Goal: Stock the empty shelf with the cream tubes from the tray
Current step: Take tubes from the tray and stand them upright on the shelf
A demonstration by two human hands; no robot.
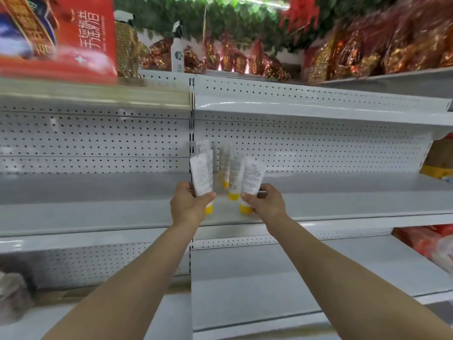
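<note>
My left hand (187, 204) grips a white cream tube (202, 174) with a yellow cap, held cap down over the front of the grey shelf (343, 204). My right hand (266, 202) grips a second white tube (252, 176), its yellow cap touching or just above the shelf. Between and behind them several more white tubes stand cap down, one (234, 179) in the middle and another (224, 168) further back near the pegboard. The tray is out of view.
White pegboard backs (318, 148) close the shelves. A red box (61, 35) and a white spray bottle (177, 50) stand on the top shelf with gold and red packages (367, 52). Red bags (426, 244) lie at the right on the lower shelf.
</note>
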